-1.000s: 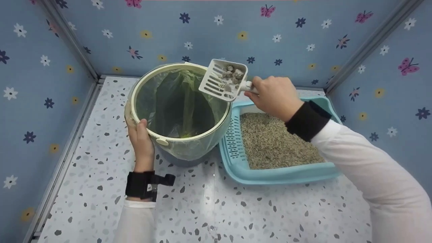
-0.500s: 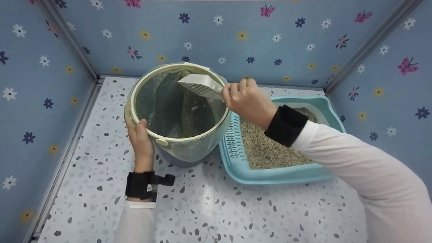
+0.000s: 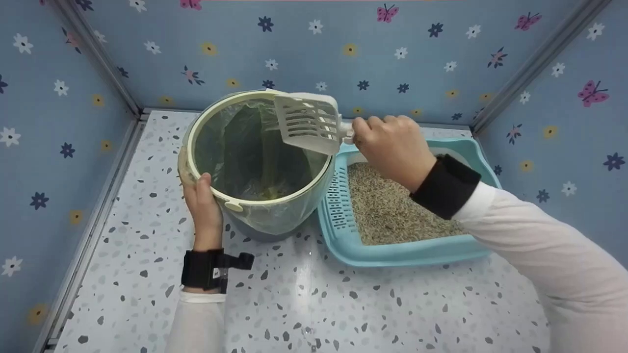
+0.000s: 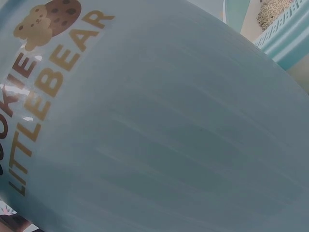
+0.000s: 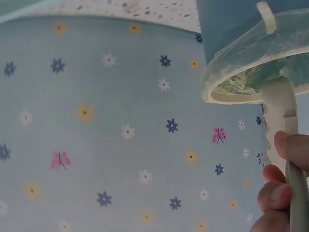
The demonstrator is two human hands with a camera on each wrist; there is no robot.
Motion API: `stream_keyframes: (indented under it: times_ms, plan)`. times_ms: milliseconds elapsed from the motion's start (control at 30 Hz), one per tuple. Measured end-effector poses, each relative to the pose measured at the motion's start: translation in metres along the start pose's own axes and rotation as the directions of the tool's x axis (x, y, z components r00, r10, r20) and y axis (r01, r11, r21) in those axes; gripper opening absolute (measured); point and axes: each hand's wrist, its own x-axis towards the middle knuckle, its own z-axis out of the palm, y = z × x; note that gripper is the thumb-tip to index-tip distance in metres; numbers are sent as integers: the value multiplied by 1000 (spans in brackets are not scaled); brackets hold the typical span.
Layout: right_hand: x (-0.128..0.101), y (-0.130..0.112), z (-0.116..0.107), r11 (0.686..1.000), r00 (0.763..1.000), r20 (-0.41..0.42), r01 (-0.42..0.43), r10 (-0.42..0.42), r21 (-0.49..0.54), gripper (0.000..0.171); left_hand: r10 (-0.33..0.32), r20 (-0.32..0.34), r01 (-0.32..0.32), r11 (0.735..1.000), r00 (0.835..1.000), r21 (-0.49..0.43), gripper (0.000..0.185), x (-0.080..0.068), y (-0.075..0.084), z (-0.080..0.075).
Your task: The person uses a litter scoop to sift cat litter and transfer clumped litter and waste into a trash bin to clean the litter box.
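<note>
Right hand (image 3: 392, 147) curled tight round the handle of the white slotted scoop (image 3: 309, 122), grip closed on it; fingertips (image 5: 275, 193) seen wrapped on the handle in the right wrist view. Scoop held over the far-right part of the bin's mouth, blade above the green liner bag (image 3: 255, 157), no clumps visible on the blade. Left hand (image 3: 203, 206) gripping the near-left rim of the bin (image 3: 265, 220), thumb over the cream ring, fingers outside on the wall; only the bin's printed wall (image 4: 159, 125) visible in the left wrist view.

To do this step well, probably best to keep the blade fully inside the circle of the rim, tilt gently so that nothing falls on the desk (image 3: 314, 304), and keep the bin steady at its rim.

Long axis of the scoop running from the handle, right of the bin, to the blade edge toward the bin's far-left side; slotted face turned toward the head camera. Blue litter tray (image 3: 392, 255) touching the bin's right side, litter (image 3: 392, 206) inside.
</note>
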Motion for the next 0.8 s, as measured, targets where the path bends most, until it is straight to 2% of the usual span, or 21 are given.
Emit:
stream_keyframes:
  times_ms: [67, 167, 300, 433, 500, 667, 800]
  plan:
    - [-7, 5, 0, 992, 997, 11, -79, 78, 98, 24, -1, -9, 1, 1000, 1000, -18, 61, 0, -1, 0]
    - [-21, 13, 0, 964, 980, 47, -199, 193, 175, 25, -8, -16, 7, 999, 1000, -33, 60, 0, -1, 0]
    - [-43, 24, 2, 917, 939, 120, -340, 321, 209, 32, -21, -13, 21, 999, 1000, -34, 60, -2, 1, -1]
    - [-67, 34, 9, 879, 894, 191, -438, 405, 188, 37, -8, -13, 7, 999, 1000, -48, 61, -1, 1, 0]
    - [-79, 38, 13, 854, 862, 242, -490, 446, 172, 39, -4, -13, 3, 999, 1000, -51, 61, 0, 1, 0]
    - [-108, 41, 25, 761, 749, 398, -627, 530, 166, 39, 8, -4, -8, 999, 1000, -51, 62, 0, 1, 0]
    - [-134, 43, 37, 710, 680, 496, -685, 540, 165, 40, -2, 1, 2, 1000, 1000, -30, 60, -1, 1, 0]
